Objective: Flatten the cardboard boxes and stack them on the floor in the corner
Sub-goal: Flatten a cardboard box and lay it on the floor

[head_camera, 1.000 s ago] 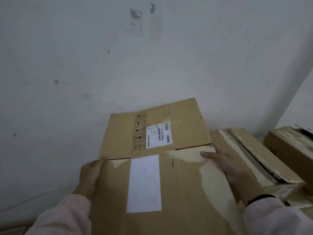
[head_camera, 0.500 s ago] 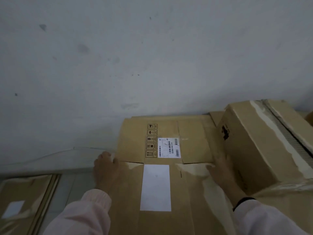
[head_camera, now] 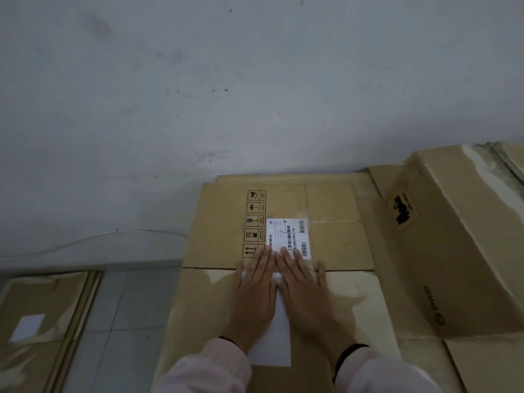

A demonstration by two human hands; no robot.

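Observation:
A flattened cardboard box (head_camera: 221,228) with a barcode label and handling symbols lies flat against the wall, on top of other flat cardboard whose edge shows behind it. My left hand (head_camera: 253,296) and my right hand (head_camera: 304,293) rest side by side, palms down and fingers spread, on the middle of this box, over a white blank label. Neither hand holds anything. To the right stands an unflattened cardboard box (head_camera: 459,236) with torn tape along its top.
Another flat cardboard piece (head_camera: 37,316) with a white label lies on the grey tiled floor (head_camera: 133,321) at the left. A thin white cable (head_camera: 113,232) runs along the wall's base. More cardboard lies at the lower right.
The flat box went from held tilted at its side edges to lying flat on the stack. Both hands let go of the edges and moved to the middle, pressing down.

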